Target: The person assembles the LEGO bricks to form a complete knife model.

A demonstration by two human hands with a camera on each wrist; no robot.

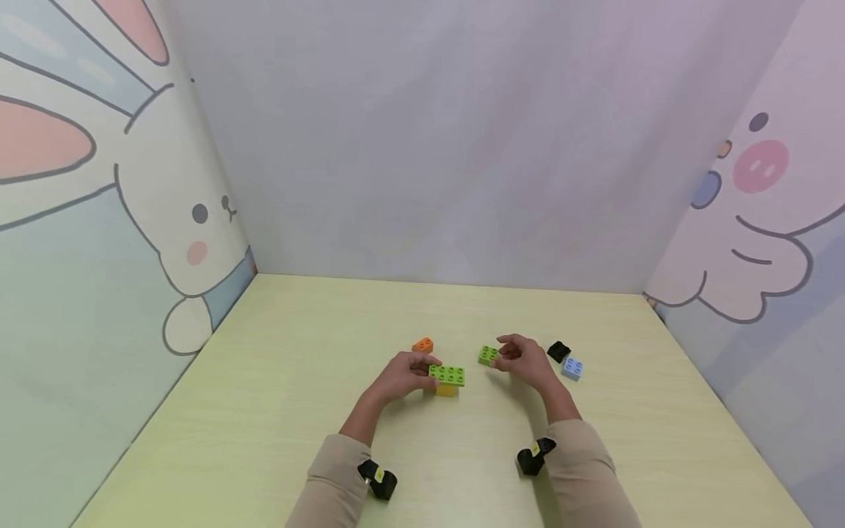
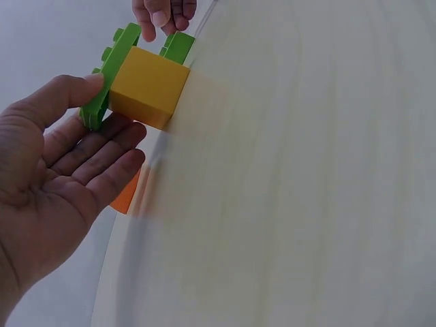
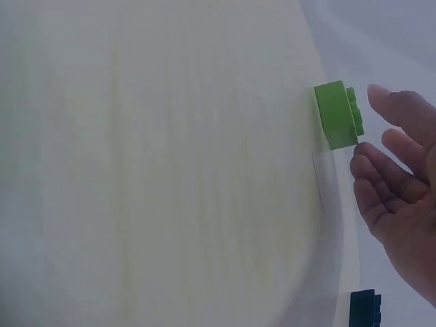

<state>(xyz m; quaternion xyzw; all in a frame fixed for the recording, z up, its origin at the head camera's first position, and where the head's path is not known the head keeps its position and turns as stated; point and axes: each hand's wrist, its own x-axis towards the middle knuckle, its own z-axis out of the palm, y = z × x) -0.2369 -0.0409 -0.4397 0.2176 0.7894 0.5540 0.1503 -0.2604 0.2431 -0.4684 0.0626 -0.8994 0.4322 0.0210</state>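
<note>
My left hand point(image 1: 405, 376) pinches one end of a green eight-stud plate point(image 1: 447, 375) between thumb and fingers. Under that plate sits a yellow block point(image 1: 445, 391), whose plain side point(image 2: 150, 82) shows large in the left wrist view. My right hand point(image 1: 526, 359) hovers beside a smaller green toy brick point(image 1: 488, 355), fingers loosely bent. In the right wrist view a gap shows between the thumb and this green brick point(image 3: 336, 114), which stands on the table, studs up.
An orange brick point(image 1: 423, 345) lies just beyond my left hand. Right of my right hand are a black brick point(image 1: 558, 351) and a light blue brick point(image 1: 572, 368), close together. Printed cartoon walls enclose the pale wooden table point(image 1: 317, 323) at the back and sides.
</note>
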